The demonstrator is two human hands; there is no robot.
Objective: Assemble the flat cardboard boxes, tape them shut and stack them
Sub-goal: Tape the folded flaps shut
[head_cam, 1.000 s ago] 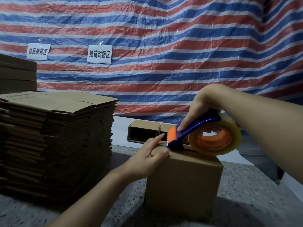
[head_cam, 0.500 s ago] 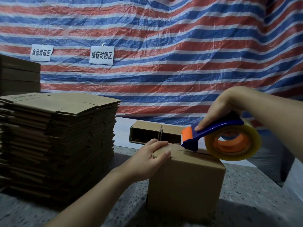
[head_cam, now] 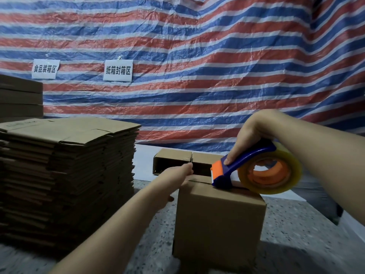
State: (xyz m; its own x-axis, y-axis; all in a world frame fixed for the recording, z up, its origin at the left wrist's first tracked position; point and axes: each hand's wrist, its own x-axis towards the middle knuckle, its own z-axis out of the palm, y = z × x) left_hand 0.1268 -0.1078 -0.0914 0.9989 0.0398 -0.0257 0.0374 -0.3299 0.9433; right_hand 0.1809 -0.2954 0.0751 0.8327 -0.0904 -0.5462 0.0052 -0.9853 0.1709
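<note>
The left hand (head_cam: 178, 176) has slid to the box's (head_cam: 217, 220) far edge, fingers flat; the right hand's (head_cam: 250, 141) grip stays wrapped round the tape dispenser (head_cam: 254, 171); taping has started.

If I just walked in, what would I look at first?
Probably the tape dispenser, blue and orange with a big clear roll, which the right hand holds on top of the cardboard box in the middle. Behind it all hangs a huge red, white and blue striped tarp. On the left sits a tall stack of flat boxes.
</note>
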